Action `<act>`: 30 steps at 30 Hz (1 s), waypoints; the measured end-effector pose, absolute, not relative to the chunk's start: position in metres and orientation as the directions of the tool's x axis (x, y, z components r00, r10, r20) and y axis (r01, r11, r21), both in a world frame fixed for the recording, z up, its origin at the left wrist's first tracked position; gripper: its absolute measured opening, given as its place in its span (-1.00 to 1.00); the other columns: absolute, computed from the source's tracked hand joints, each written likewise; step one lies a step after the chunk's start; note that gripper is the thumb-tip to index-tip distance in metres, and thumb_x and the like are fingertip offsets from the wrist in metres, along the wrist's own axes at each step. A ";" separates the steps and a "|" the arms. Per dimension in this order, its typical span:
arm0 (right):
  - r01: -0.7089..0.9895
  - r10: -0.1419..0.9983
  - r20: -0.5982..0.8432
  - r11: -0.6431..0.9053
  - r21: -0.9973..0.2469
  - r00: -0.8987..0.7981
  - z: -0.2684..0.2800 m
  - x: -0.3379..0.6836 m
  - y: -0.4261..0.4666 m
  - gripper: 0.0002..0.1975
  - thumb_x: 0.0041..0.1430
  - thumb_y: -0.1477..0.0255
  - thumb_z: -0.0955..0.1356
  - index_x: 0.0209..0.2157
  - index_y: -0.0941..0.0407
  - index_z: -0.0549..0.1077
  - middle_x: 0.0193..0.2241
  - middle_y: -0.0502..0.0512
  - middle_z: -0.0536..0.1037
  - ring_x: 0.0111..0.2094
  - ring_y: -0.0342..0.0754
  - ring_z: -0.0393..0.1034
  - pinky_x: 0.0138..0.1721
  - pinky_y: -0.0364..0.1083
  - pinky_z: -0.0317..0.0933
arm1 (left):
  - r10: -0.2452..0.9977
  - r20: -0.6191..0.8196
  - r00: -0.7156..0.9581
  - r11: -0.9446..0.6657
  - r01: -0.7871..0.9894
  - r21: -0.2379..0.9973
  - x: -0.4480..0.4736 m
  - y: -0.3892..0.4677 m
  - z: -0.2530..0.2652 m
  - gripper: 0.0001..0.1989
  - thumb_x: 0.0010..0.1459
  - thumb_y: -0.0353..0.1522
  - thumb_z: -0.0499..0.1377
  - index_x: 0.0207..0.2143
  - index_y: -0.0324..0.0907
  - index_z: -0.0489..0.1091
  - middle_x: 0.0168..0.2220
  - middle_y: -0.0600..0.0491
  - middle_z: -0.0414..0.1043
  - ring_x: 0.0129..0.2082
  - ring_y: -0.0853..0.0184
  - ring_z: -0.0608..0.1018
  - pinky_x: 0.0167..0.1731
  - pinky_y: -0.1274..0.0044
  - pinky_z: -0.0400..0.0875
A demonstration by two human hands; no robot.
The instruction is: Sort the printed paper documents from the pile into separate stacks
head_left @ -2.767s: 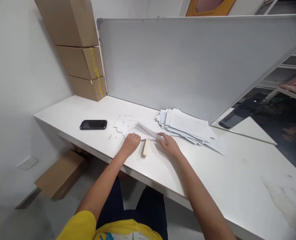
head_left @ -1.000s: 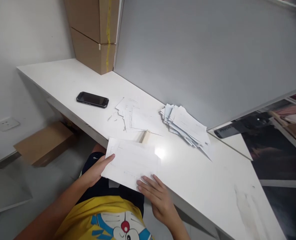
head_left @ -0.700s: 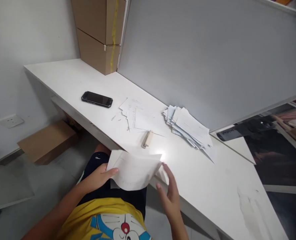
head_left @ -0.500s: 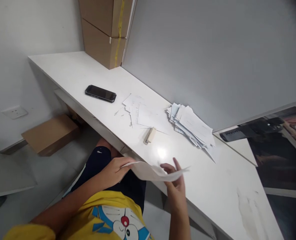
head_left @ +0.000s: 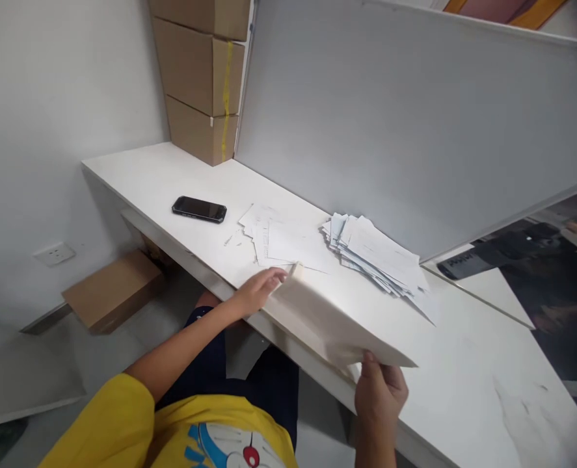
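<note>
A white sheet of paper (head_left: 337,322) is held tilted on its long side over the front edge of the desk. My right hand (head_left: 382,387) pinches its lower right part, thumb in front and fingers curled. At the sheet's left end, my left hand (head_left: 260,290) is closed with bent fingers around the edge; its exact grip is partly hidden. Just beyond those fingertips, a cream stapler (head_left: 297,267) lies on the desk, mostly covered by the sheet. Loose paper slips (head_left: 285,240) lie behind the stapler.
A messy stack of papers (head_left: 376,250) rests against the grey partition (head_left: 390,123). A black phone (head_left: 199,209) lies on the white desk (head_left: 136,169). Stacked cardboard boxes (head_left: 195,84) stand at the far corner. Another box (head_left: 115,286) is on the floor.
The sheet has been turned from nearly edge-on to a tilted face and now covers most of the stapler. My left hand moved up and right; my right hand moved right and closed on the sheet.
</note>
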State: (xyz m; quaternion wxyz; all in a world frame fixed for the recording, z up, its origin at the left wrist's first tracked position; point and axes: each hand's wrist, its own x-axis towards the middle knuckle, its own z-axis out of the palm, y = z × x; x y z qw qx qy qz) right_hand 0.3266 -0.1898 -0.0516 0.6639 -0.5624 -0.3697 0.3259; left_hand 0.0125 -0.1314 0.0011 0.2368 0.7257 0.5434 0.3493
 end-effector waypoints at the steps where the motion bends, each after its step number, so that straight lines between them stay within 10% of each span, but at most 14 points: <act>1: -0.046 0.842 0.123 0.172 -0.984 0.525 -0.051 0.331 -0.186 -0.65 -0.05 0.28 0.52 -0.19 0.09 0.57 -0.30 0.03 0.61 -0.15 0.02 0.48 -0.11 0.00 0.41 | 0.955 0.265 0.132 -0.280 0.695 0.663 0.009 -0.117 0.000 -0.51 0.40 -0.18 -0.19 0.20 -0.20 0.24 0.19 -0.16 0.36 0.22 0.13 0.37 0.18 0.32 0.24; 7: -0.189 0.864 0.042 0.156 -0.969 0.502 -0.034 0.339 -0.170 -0.70 -0.10 0.27 0.52 -0.30 0.07 0.54 -0.39 0.00 0.58 -0.31 -0.08 0.47 -0.36 -0.13 0.39 | 0.984 0.135 0.113 -0.149 0.945 0.291 0.009 -0.062 0.007 -0.44 0.33 -0.26 -0.04 0.29 -0.37 0.13 0.36 -0.28 0.03 0.39 0.00 0.07 0.31 0.23 -0.03; 13: -0.306 0.876 -0.042 0.123 -0.944 0.480 -0.033 0.341 -0.167 -0.66 -0.09 0.28 0.52 -0.22 0.04 0.55 -0.25 0.02 0.61 -0.21 -0.10 0.50 -0.19 -0.14 0.41 | 0.972 0.225 0.069 -0.134 0.948 0.288 -0.005 -0.068 0.008 -0.35 0.33 -0.21 -0.04 0.37 -0.32 -0.05 0.32 -0.29 0.14 0.33 0.03 0.22 0.25 0.24 0.09; 20: -0.297 0.875 -0.128 0.018 -0.955 0.466 -0.033 0.340 -0.170 -0.57 -0.16 0.25 0.55 -0.21 0.08 0.54 -0.24 0.05 0.59 -0.23 -0.08 0.46 -0.24 -0.14 0.39 | 0.952 0.258 -0.167 0.111 0.970 0.216 -0.027 -0.063 -0.006 -0.46 0.32 -0.20 -0.05 0.18 -0.40 0.27 0.29 -0.37 0.17 0.30 -0.07 0.23 0.25 0.14 0.07; 25: -0.259 0.885 -0.096 0.028 -0.966 0.456 -0.031 0.339 -0.172 -0.58 -0.15 0.21 0.54 -0.23 0.07 0.52 -0.27 0.01 0.56 -0.22 -0.09 0.43 -0.24 -0.15 0.37 | 0.977 0.206 -0.054 0.017 0.984 0.177 -0.026 -0.065 -0.012 -0.41 0.32 -0.06 -0.09 0.29 -0.11 0.20 0.40 -0.16 -0.02 0.39 -0.16 -0.04 0.27 -0.07 -0.19; 30: -0.241 0.900 -0.122 -0.020 -0.970 0.419 -0.029 0.337 -0.173 -0.61 -0.15 0.18 0.55 -0.31 0.08 0.49 -0.38 0.00 0.53 -0.27 -0.07 0.42 -0.27 -0.13 0.37 | 0.943 0.303 0.138 -0.179 0.977 0.112 -0.010 -0.048 -0.019 -0.45 0.34 -0.14 -0.09 0.23 -0.25 0.28 0.33 -0.17 0.15 0.42 0.03 -0.09 0.36 0.11 -0.33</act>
